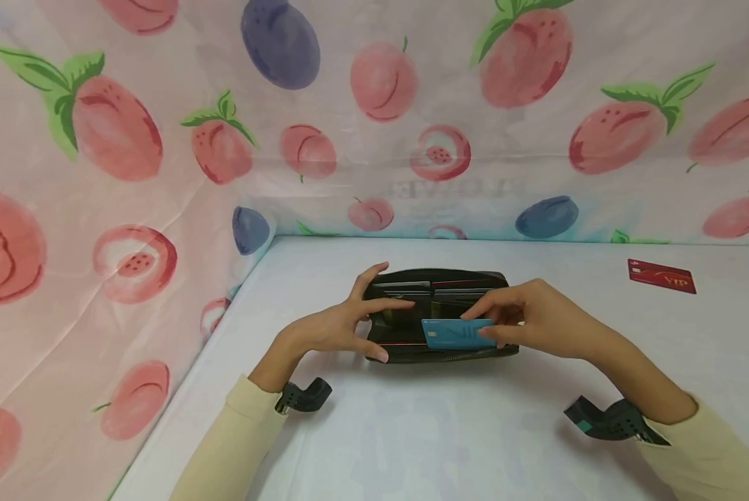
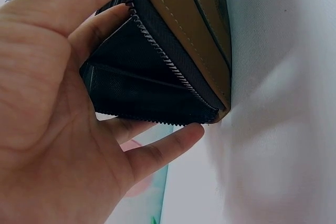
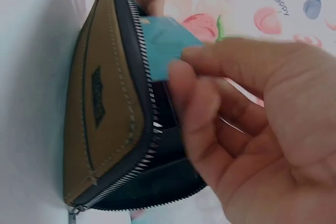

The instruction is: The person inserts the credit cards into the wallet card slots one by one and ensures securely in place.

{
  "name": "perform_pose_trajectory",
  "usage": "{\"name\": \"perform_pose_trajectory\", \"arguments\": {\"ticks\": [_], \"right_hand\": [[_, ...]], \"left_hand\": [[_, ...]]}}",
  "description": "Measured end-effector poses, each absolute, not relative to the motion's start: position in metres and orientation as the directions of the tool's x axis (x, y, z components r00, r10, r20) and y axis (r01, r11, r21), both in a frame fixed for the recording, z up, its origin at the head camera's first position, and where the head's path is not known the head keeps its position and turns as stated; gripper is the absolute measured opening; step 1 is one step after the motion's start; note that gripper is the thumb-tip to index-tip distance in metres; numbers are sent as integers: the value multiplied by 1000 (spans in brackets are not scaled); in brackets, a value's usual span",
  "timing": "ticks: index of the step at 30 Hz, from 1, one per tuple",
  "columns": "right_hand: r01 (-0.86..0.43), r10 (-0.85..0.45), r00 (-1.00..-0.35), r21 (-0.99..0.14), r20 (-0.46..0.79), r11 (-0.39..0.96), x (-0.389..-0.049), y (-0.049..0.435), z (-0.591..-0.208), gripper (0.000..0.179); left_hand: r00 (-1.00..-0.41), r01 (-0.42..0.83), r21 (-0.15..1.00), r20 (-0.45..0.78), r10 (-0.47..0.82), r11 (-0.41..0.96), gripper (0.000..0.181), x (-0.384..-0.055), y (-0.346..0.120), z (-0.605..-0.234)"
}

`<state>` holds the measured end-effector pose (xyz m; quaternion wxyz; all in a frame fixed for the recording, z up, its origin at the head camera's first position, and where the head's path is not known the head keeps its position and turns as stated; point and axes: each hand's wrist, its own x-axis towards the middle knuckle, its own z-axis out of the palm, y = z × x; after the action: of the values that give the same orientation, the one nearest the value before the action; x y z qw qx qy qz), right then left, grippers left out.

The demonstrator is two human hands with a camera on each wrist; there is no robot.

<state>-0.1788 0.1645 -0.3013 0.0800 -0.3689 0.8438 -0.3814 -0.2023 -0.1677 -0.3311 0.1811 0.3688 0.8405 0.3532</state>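
Note:
A dark zip-around wallet (image 1: 405,358) with a brown outer face (image 3: 97,77) stands unzipped on the white table, its mouth spread upward. At its left end my left hand (image 1: 339,325) holds it, thumb on the near edge, one finger reaching over the inside and others at the far side. My right hand (image 1: 540,320) pinches a blue card (image 1: 452,334) between thumb and fingers at the card's right end. The card is over the wallet's near side, its lower part partly hidden by the near wall in the right wrist view. Several cards (image 1: 402,285) sit in the wallet's far slots.
A red VIP card (image 1: 662,276) lies flat on the white table (image 1: 412,438), to the right of the wallet. A fruit-patterned cloth (image 1: 324,104) hangs along the back and left side of the table. Black wrist devices (image 1: 618,419) are strapped on both forearms.

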Motion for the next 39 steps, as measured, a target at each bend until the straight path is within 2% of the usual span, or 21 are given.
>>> {"name": "perform_pose_trajectory", "arguments": {"ticks": [6, 11, 19, 28, 39], "right_hand": [[-564, -749, -655, -725, 101, 396, -177, 166, -297, 21], [-576, -799, -590, -753, 113, 319, -176, 165, -296, 22], [-656, -863, -484, -713, 145, 248, -174, 162, -298, 26], [-673, -860, -488, -692, 148, 262, -167, 151, -302, 25], [-696, -836, -520, -656, 178, 293, -161, 134, -309, 31]], "left_hand": [[-659, 492, 732, -39, 751, 470, 76, -202, -167, -331], [-661, 498, 727, -33, 749, 472, 76, -202, -168, -331], [-669, 498, 715, -43, 742, 491, 77, -201, -168, -330], [-638, 512, 734, -23, 769, 447, 85, -204, -170, -332], [-648, 499, 734, -37, 761, 461, 83, -204, -169, -332]]}}
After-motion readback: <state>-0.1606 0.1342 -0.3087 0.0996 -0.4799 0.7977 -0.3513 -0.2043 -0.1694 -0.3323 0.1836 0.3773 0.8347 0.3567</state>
